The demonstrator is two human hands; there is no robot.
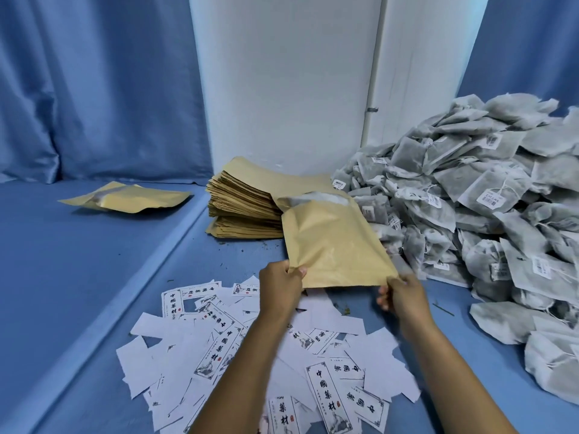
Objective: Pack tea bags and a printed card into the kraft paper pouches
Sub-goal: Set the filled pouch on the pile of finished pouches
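I hold a kraft paper pouch (332, 242) above the blue table, its open mouth pointing away from me and showing a white lining. My left hand (280, 288) pinches its near left corner. My right hand (399, 294) pinches its near right corner. The pouch bulges a little; what is inside is hidden. A stack of flat kraft pouches (241, 205) lies just behind it. A big heap of grey tea bags (476, 208) with small white labels fills the right side. Printed cards (326, 393) lie scattered under my forearms, several face down.
Filled kraft pouches (125, 197) lie at the far left on the blue cloth (62, 277). A raised fold in the cloth runs diagonally from the stack toward the near left. Blue curtains and a white wall panel (282, 83) stand behind.
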